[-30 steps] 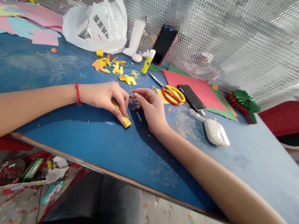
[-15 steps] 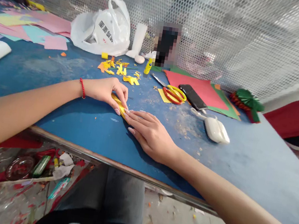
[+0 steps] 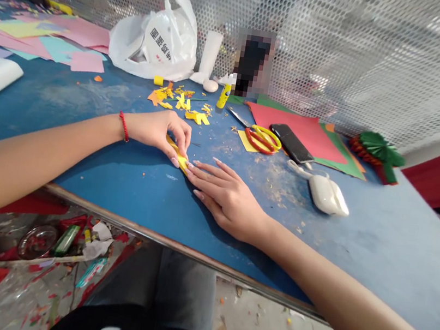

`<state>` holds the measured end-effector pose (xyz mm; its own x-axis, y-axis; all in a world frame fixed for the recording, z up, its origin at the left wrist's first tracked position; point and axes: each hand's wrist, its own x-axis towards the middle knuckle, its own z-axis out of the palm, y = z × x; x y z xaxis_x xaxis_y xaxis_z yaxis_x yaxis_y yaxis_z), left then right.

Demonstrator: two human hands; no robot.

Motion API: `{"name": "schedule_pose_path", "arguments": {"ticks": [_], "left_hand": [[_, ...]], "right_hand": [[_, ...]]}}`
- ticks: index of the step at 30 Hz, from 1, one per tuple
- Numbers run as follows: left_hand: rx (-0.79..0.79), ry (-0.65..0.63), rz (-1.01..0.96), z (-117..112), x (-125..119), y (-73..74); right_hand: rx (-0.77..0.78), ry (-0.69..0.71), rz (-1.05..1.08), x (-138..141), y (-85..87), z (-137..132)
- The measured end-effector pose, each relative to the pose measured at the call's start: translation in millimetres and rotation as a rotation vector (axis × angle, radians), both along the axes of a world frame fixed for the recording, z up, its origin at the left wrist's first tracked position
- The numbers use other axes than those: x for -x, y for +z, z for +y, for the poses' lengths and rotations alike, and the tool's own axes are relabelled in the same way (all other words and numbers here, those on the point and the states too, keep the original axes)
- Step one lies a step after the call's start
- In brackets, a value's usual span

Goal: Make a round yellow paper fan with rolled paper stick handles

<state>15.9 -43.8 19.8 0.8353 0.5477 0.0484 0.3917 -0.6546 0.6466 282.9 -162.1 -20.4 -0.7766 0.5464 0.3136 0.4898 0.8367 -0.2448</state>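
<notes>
A narrow folded strip of yellow paper (image 3: 177,152) lies on the blue table (image 3: 129,190) between my hands. My left hand (image 3: 164,132), with a red cord round its wrist, is closed on the strip, thumb on one side and fingers on the other. Flat beside the strip's near end rests my right hand (image 3: 227,193). Its fingers are stretched out and slightly apart, the tips touching or very close to the paper. The lower end of the strip is partly hidden by those fingers. Beyond the hands are yellow paper scraps (image 3: 198,117).
Scissors (image 3: 263,139), a black phone (image 3: 291,143), a white earphone case (image 3: 328,195) and red paper (image 3: 292,126) lie to the right. A glue stick (image 3: 224,95) stands farther back, near a white plastic bag (image 3: 155,45). Pastel sheets (image 3: 59,47) spread at the left.
My right hand's fingers have spread a little and the upper ones have lifted away from the strip. My left hand keeps its hold. The whole view has shifted slightly.
</notes>
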Motion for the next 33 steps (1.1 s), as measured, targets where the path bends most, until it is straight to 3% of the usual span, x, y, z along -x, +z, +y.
{"name": "schedule_pose_path", "arguments": {"ticks": [9,16,19,21,23,26,29,33], "left_hand": [[-0.034,0.054,0.066,-4.9,-0.1,-2.8],[-0.217,-0.072,0.055,-11.6,2.2,10.5],[-0.24,-0.102,0.057,-28.8,-10.7,19.0],[-0.246,-0.025,0.063,-42.0,-28.9,20.2],[-0.301,0.046,0.065,-50.7,-49.6,13.9],[-0.392,0.198,0.173,-50.0,-70.2,-7.0],[-0.414,0.277,0.337,-40.7,-71.4,-26.6],[-0.407,0.295,0.366,-35.6,-62.2,-36.3]], "right_hand": [[0.087,-0.003,-0.024,1.5,8.9,-8.3],[0.062,-0.065,-0.079,-5.1,9.1,-29.1],[0.053,-0.067,-0.07,-6.4,6.3,-29.1],[0.043,-0.062,-0.064,-6.3,5.4,-27.9],[0.028,-0.06,-0.068,-5.7,5.3,-27.1],[0.016,-0.06,-0.068,-3.3,5.1,-26.2],[0.017,-0.066,-0.053,-0.5,3.4,-25.6],[-0.039,-0.159,0.072,-3.7,5.1,-29.3]]}}
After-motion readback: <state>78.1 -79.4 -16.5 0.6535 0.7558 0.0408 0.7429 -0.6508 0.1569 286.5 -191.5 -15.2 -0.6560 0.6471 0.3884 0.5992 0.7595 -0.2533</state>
